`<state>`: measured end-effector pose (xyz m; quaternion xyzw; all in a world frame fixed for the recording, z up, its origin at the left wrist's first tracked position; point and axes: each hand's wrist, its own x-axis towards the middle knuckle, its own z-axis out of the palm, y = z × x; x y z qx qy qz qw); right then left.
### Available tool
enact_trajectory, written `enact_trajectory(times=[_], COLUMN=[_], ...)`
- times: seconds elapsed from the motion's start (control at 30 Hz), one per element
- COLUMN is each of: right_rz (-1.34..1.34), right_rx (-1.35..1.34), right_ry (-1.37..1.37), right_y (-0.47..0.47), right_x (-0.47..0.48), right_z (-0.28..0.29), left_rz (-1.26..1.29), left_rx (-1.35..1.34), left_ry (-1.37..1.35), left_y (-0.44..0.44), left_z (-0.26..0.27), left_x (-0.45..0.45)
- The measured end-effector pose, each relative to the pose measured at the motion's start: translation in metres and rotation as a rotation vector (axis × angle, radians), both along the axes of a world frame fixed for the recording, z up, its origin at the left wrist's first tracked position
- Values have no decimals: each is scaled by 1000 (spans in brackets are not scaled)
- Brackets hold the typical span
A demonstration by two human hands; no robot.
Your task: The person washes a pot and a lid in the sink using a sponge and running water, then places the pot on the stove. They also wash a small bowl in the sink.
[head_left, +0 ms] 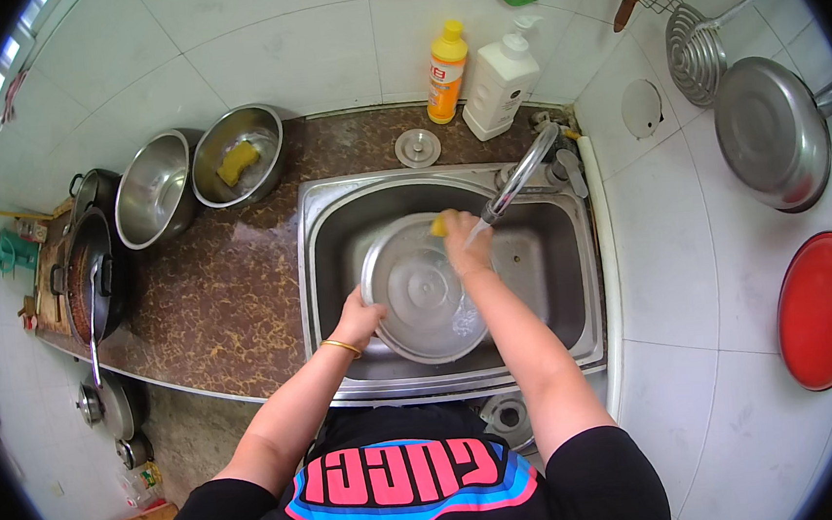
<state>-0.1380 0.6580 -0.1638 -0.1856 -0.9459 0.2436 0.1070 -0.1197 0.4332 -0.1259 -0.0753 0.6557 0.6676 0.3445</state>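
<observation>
A round metal pot lid (425,325) is held tilted inside the stainless steel sink (552,308). My left hand (359,319) grips its left rim, with the thumb over the edge. At the lid's upper right, my right hand (467,240) holds a yellow sponge (438,226) against the rim. Most of the sponge is hidden by the fingers. Water runs from the curved faucet (523,174) onto my right hand, and wet, shiny streaks show on the lid's lower right.
Behind the sink stand a yellow-capped bottle (447,74), a white pump bottle (501,84) and a metal sink strainer (417,148). Left on the brown counter (214,305) are a steel bowl (154,189), another bowl (208,185) with a yellow sponge, and a wok (91,278). Pans (772,133) hang at right.
</observation>
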Motion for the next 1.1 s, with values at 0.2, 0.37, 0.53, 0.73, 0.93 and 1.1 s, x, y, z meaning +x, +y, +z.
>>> enact_trajectory(times=[0.2,0.37,0.53,0.73,0.93,1.1], right_rz=[-49,176,351,392,152,133], right_rx=[204,283,-160,-153,382,125], right_ry=[-246,-221,14,25,-219,-38], right_y=[16,-27,-90,-78,9,5], right_x=[70,105,103,108,106,47], right_z=[-9,4,36,42,24,9], left_rz=[194,288,268,242,36,-110], left_rx=[-5,31,151,202,63,40], left_ry=[-26,-72,-55,-174,-166,-222], left_y=[-3,-1,16,13,-5,12], left_z=[-5,-10,-19,-12,-10,-10], left_x=[-8,-14,-5,-11,-18,-3])
